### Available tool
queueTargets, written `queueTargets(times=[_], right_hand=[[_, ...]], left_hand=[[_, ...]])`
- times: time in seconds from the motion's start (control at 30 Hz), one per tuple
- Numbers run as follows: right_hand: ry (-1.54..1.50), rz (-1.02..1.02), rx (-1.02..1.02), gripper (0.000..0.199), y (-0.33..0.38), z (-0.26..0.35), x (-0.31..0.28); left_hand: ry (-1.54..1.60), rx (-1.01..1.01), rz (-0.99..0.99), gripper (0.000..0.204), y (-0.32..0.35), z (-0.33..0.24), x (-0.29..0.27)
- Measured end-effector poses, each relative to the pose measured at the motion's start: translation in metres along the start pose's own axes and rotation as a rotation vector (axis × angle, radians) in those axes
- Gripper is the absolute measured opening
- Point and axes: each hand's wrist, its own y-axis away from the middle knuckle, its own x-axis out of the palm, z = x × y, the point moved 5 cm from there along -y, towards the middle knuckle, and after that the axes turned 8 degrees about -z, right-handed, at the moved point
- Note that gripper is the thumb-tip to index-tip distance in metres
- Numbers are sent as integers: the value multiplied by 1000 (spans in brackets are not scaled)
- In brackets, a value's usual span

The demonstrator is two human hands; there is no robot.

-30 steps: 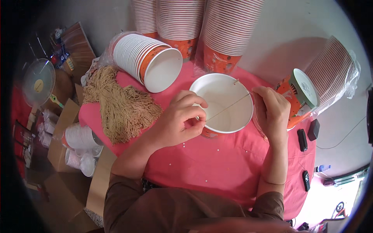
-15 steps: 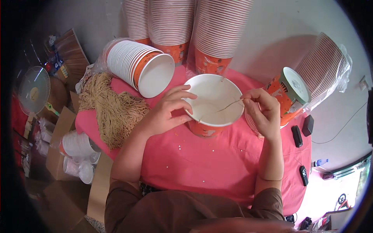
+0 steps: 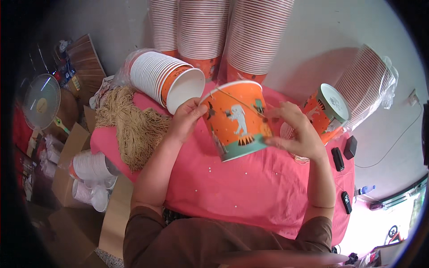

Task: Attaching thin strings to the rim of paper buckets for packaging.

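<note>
An orange paper bucket (image 3: 245, 119) with a white rim, a green lower band and printed figures is tilted on its side above the table, its printed wall facing me. My left hand (image 3: 185, 117) is closed on its rim at the left, thumb on the outside. A thin tan cord (image 3: 237, 99) slants across the bucket's front from near the rim toward the right. My right hand (image 3: 298, 133) is at the bucket's right side, fingers and thumb spread and slightly blurred, the thumb at the lower edge. Whether its fingertips touch the cord is unclear.
A heap of tan cords (image 3: 134, 129) lies left on the pink tablecloth (image 3: 223, 190). Nested buckets (image 3: 165, 80) lie behind it; tall wrapped stacks (image 3: 257, 40) stand at the back. At right are an upside-down bucket (image 3: 319, 107) and small black objects (image 3: 338, 159).
The bucket has been lifted and tipped so its printed side faces me. My left hand now grips the rim. My right hand has opened from its pinch on the cord.
</note>
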Motion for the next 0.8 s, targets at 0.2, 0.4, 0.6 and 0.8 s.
queueTargets(times=[0.2,0.4,0.6,0.8], right_hand=[[103,-15,-4,42,9,12,-1],[83,-96,98,24,4,11,-28],[-25,-392,456,15,15,-37,-125],[41,-720,489,40,71,-97,-284]], left_hand=[[88,-105,-56,23,-3,9,4],[13,-167,-43,23,1,17,14],[-229,-136,-54,21,0,22,-1],[-309,-79,66,19,-2,16,19]])
